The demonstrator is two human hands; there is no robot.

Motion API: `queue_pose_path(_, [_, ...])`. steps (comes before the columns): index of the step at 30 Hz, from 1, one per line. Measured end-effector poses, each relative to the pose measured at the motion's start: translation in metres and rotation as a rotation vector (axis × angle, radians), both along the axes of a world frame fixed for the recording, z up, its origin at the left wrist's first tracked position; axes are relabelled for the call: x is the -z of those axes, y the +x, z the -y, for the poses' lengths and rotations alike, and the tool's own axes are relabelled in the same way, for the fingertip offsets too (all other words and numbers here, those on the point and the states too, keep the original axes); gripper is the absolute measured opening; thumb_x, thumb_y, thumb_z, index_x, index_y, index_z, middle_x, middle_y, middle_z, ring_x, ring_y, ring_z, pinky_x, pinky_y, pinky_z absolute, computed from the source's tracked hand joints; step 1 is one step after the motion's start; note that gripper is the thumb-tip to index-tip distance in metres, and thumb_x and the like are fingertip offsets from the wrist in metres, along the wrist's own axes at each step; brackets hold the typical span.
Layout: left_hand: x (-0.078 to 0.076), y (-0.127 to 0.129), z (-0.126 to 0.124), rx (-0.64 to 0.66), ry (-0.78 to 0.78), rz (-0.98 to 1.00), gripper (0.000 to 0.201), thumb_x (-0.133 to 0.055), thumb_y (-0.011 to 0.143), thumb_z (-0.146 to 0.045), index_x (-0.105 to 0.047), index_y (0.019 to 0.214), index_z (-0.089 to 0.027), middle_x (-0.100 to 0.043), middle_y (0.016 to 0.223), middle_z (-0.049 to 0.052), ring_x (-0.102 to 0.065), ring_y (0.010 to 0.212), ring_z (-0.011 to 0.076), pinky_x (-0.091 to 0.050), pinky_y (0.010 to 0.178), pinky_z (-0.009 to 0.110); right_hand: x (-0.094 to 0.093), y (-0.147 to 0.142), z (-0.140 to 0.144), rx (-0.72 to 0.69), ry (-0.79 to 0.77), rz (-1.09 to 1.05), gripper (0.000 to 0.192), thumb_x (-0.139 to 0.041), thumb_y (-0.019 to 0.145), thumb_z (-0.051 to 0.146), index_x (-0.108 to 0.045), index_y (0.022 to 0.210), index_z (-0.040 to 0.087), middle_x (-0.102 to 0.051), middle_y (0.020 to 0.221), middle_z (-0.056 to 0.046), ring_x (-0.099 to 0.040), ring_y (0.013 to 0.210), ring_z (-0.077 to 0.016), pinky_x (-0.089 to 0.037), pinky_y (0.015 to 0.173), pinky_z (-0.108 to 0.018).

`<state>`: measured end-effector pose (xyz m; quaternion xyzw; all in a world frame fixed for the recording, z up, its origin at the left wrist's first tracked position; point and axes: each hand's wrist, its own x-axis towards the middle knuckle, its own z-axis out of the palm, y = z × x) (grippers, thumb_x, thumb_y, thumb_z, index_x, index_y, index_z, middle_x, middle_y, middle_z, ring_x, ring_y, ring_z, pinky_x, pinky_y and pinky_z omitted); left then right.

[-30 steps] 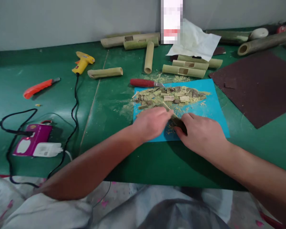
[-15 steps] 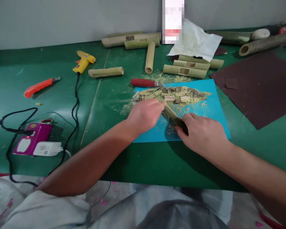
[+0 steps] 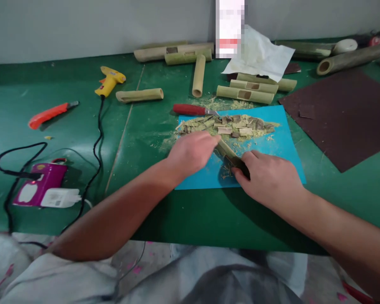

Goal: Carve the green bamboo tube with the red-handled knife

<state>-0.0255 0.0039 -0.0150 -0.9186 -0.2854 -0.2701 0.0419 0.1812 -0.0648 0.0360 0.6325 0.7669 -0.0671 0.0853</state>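
Note:
A short piece of bamboo tube (image 3: 227, 152) slants over a blue sheet (image 3: 291, 156) between my two hands. My right hand (image 3: 269, 175) grips its near end, thumb below and fingers over the top. My left hand (image 3: 191, 152) is closed at the far end, knuckles up; its inner fingers are hidden, so anything else inside them cannot be seen. Beyond my hands, bamboo shavings and chips (image 3: 224, 126) lie heaped across the sheet. A red-handled carving tool (image 3: 190, 109) rests at the sheet's far edge, blade toward the pile.
Cut bamboo tubes (image 3: 245, 94) lie farther back, near white paper (image 3: 259, 55). Brown sheet material (image 3: 342, 122) is at right. Leftward are a yellow glue gun (image 3: 110, 81), an orange utility knife (image 3: 49, 116), a bamboo piece (image 3: 139, 95) and a purple power strip (image 3: 39, 181) with cords.
The view has shifted very slightly, so things at left appear a little farther left. Both hands keep nearly the same place and hold on the bamboo tube.

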Motion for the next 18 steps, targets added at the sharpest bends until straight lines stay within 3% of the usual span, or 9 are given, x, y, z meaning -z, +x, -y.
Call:
queue_pose_path(2, [-0.001,0.001,0.001,-0.014,0.021,0.013,0.038,-0.045,0.112,-0.023,-0.079,0.105,-0.009,-0.072,0.074,0.006,-0.067,0.069,0.0166,-0.050,0.062,0.029,-0.001,-0.001,0.000,-0.005,-0.006,0.010,0.025,-0.059,0.102,0.036,-0.072,0.096,0.015,-0.078,0.092,-0.013,-0.068,0.073,-0.0222,-0.015,0.056,-0.033])
queue_pose_path(6, [-0.002,0.001,0.003,0.044,-0.053,-0.027,0.037,-0.043,0.114,-0.026,-0.079,0.115,-0.016,-0.074,0.077,0.003,-0.068,0.069,0.0146,-0.050,0.061,0.027,-0.001,0.000,-0.001,-0.025,0.018,0.003,0.027,-0.058,0.103,0.037,-0.073,0.093,0.016,-0.078,0.089,-0.013,-0.066,0.070,-0.0208,-0.014,0.057,-0.033])
queue_pose_path(12, [0.002,-0.001,-0.005,-0.044,-0.049,0.007,0.035,-0.046,0.112,-0.025,-0.078,0.115,-0.010,-0.076,0.081,0.007,-0.071,0.073,0.0166,-0.056,0.067,0.028,0.005,0.005,0.002,-0.060,0.124,-0.052,0.026,-0.059,0.100,0.034,-0.073,0.088,0.016,-0.075,0.088,-0.012,-0.065,0.072,-0.0209,-0.017,0.057,-0.033])
queue_pose_path(18, [0.002,-0.004,-0.009,-0.109,-0.144,0.047,0.034,-0.049,0.112,-0.029,-0.079,0.112,-0.015,-0.082,0.097,0.009,-0.076,0.087,0.0176,-0.060,0.078,0.029,0.011,0.008,0.001,-0.087,0.167,-0.131,0.019,-0.062,0.098,0.030,-0.073,0.091,0.015,-0.074,0.092,-0.013,-0.067,0.085,-0.0246,-0.025,0.060,-0.033])
